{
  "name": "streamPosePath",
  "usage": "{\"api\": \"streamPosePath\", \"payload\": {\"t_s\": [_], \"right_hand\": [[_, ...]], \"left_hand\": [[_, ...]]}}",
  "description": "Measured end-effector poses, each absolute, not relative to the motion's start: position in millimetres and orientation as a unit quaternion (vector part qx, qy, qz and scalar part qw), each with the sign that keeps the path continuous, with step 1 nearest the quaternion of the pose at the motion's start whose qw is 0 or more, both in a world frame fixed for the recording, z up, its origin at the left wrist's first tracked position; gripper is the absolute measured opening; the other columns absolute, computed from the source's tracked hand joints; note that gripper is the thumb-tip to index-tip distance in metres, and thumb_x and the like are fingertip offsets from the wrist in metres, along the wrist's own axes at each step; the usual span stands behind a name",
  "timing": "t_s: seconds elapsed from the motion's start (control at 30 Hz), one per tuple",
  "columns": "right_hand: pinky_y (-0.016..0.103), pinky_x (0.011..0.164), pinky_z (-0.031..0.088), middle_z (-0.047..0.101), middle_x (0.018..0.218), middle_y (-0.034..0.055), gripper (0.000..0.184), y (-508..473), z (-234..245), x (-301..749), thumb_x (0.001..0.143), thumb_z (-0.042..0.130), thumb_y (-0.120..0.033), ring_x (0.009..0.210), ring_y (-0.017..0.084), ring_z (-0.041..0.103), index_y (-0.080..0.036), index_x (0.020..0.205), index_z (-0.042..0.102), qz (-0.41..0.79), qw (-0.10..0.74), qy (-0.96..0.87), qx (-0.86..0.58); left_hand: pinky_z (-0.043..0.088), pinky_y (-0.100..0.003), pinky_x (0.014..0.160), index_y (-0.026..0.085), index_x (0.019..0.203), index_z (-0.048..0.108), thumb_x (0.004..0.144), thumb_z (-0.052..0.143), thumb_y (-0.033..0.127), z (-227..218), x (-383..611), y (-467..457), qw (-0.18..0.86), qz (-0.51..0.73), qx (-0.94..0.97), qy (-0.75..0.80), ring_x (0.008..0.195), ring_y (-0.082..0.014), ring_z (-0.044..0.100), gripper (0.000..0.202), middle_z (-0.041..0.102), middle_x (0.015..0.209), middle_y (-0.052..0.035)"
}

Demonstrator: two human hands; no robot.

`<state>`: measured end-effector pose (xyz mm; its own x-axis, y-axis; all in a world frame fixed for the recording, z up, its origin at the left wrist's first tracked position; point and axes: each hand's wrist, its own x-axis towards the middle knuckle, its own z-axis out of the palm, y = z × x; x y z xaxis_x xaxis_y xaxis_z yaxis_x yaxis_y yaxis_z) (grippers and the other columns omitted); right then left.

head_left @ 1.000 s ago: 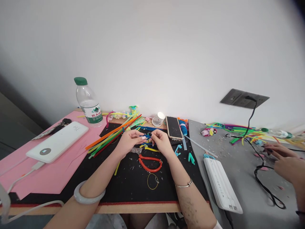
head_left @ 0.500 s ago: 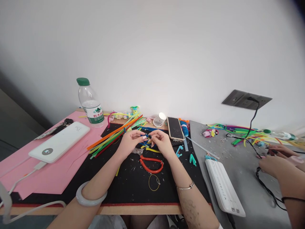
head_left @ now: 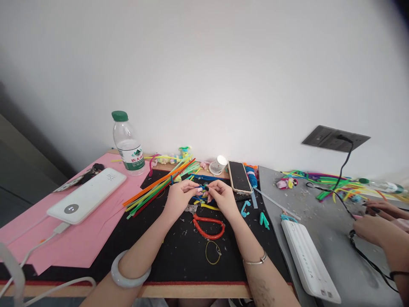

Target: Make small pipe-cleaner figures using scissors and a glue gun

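Note:
My left hand (head_left: 179, 197) and my right hand (head_left: 224, 198) meet over the black mat, each with thumb and fingers pinched. Between the fingertips is a short blue pipe cleaner (head_left: 202, 187); its far side is partly hidden by my fingers. Under and behind the hands lie more blue and yellow pieces, too covered to make out fully. A yellow pipe cleaner (head_left: 210, 207) rests just below my right fingers. Nearer to me lie a red looped handle (head_left: 209, 236) and a thin rubber band (head_left: 206, 256). To the left is a bundle of coloured pipe cleaners (head_left: 156, 190).
A water bottle (head_left: 129, 147) and a white power bank (head_left: 86, 196) stand on pink sheets at left. Behind my hands are a paper cup (head_left: 218, 165) and a phone (head_left: 239, 176). At right, another person's hands (head_left: 377, 221) work beside a second power bank (head_left: 308, 260) and cables.
The whole view has shifted slightly, so things appear lower and further right. My hands stay together at the blue pipe cleaner, with the fingertips a little differently placed.

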<state>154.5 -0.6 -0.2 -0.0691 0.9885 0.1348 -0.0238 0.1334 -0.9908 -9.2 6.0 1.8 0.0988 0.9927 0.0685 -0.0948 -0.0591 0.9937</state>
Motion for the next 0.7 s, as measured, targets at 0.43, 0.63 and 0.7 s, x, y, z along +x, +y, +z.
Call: {"api": "streamPosePath", "payload": {"t_s": [0.43, 0.63, 0.7], "right_hand": [[0.024, 0.046, 0.042, 0.061, 0.056, -0.0021, 0.023, -2.0, 0.7, 153.9, 0.074, 0.068, -0.04, 0.043, 0.01, 0.05, -0.018, 0.077, 0.06, 0.478, 0.49, -0.557, -0.47], [0.024, 0.044, 0.037, 0.058, 0.054, -0.0027, 0.03, -5.5, 5.8, 151.3, 0.077, 0.064, -0.047, 0.041, 0.01, 0.045, -0.02, 0.069, 0.055, 0.458, 0.478, -0.565, -0.492], [0.023, 0.043, 0.035, 0.057, 0.053, -0.0031, 0.03, -5.8, 5.5, 150.7, 0.079, 0.062, -0.047, 0.041, 0.01, 0.044, -0.02, 0.069, 0.053, 0.452, 0.479, -0.567, -0.495]], "left_hand": [[0.058, -0.032, 0.069, 0.017, 0.075, 0.074, 0.071, 0.069, 0.027, -4.5, -8.4, 6.1, 0.516, 0.486, 0.557, 0.433, 0.07, -0.0226, 0.072, 0.012, 0.075, 0.073, -0.0049], [0.058, -0.033, 0.071, 0.016, 0.077, 0.071, 0.071, 0.068, 0.027, -4.4, -6.2, 6.1, 0.538, 0.494, 0.544, 0.413, 0.071, -0.0224, 0.072, 0.013, 0.075, 0.075, -0.0054], [0.058, -0.032, 0.072, 0.016, 0.079, 0.07, 0.07, 0.069, 0.026, -4.2, -5.8, 6.2, 0.545, 0.5, 0.538, 0.405, 0.072, -0.0219, 0.072, 0.013, 0.074, 0.076, -0.0051]]}}
